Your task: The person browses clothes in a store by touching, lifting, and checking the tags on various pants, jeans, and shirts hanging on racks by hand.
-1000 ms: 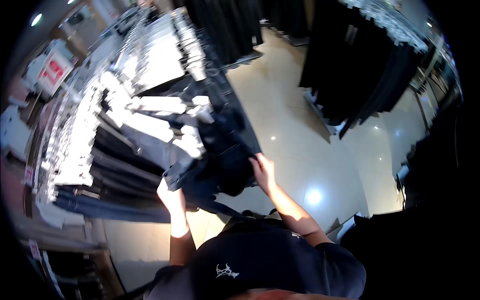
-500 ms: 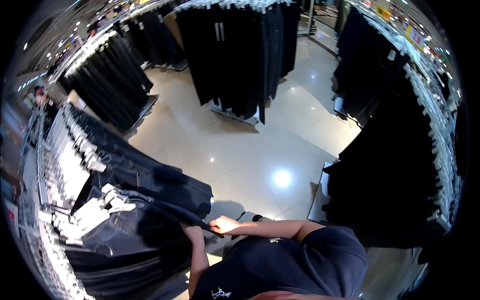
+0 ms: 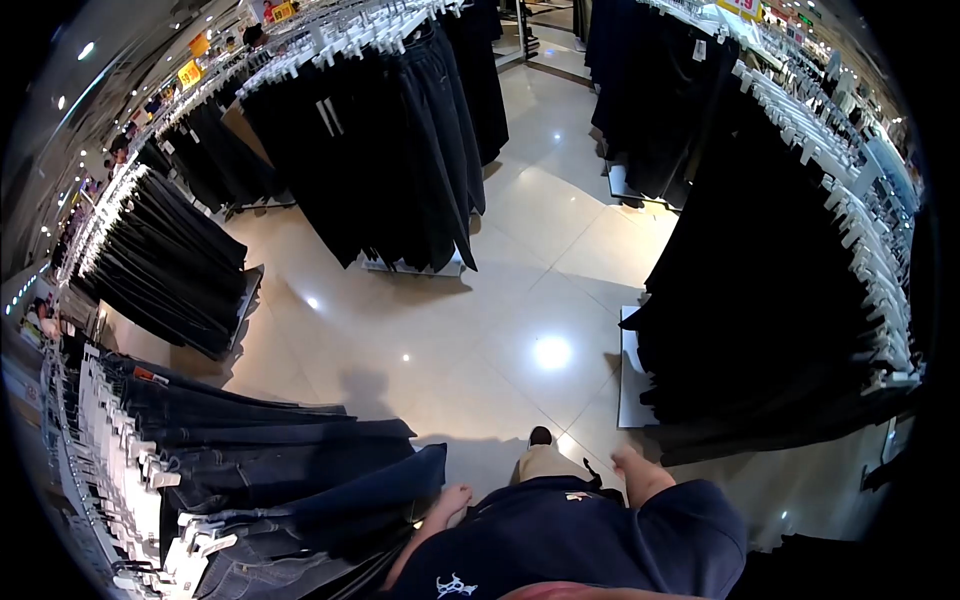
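My left hand (image 3: 456,498) hangs beside the hems of the dark jeans (image 3: 320,475) on the near left rack, its fingers loosely curled with nothing seen in them. A small gap appears to part it from the cloth. To the other side of my body, my right hand (image 3: 632,466) is held out low over the floor, fingers curled in and apparently bare. It is nearest to the long black trousers (image 3: 760,290) on the right rack. White clip hangers (image 3: 200,540) carry the jeans at their waistbands.
Black trousers (image 3: 370,150) fill a rack ahead, and another rack of black trousers (image 3: 170,255) stands at the left. Glossy pale floor tiles (image 3: 500,310) run between the racks. A white rack base (image 3: 634,380) juts out at the right. My shoe (image 3: 541,436) shows below.
Both hands have let go of the dark jeans leg. My right hand has swung away to the right, my left hand has dropped back, and the view has turned right.
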A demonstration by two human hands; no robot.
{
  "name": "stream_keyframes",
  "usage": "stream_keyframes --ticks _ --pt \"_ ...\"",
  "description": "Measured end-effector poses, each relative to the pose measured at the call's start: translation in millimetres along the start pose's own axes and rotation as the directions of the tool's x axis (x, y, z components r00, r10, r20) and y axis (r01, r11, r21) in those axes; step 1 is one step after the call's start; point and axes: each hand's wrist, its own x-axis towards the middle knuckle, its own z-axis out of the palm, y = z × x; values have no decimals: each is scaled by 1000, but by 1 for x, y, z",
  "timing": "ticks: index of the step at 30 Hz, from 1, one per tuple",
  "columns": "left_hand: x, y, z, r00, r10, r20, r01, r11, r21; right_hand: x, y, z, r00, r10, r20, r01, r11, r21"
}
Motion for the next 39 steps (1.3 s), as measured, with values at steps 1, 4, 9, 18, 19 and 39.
stream_keyframes --ticks 1,4,9,18,19,39 --pt "20 -14 -1 1000 6 -25 -4 995 100 52 50 13 995 80 57 -75 994 -74" --pt "44 -10 -28 989 110 101 -137 936 323 27 62 -3 896 168 412 -110 981 -160" --pt "87 59 -65 971 -155 180 21 812 584 -10 28 -24 818 -274 505 223 962 160" --pt "227 236 -86 967 253 -33 -233 926 296 44 -41 -61 898 -23 439 -66 980 187" --pt "238 249 -89 948 309 -80 -274 915 296 51 -49 -66 893 -25 449 -65 981 185" --pt "464 628 -419 210 244 -947 -594 801 74 189 -409 -242 968 -250 -12 198 738 645"
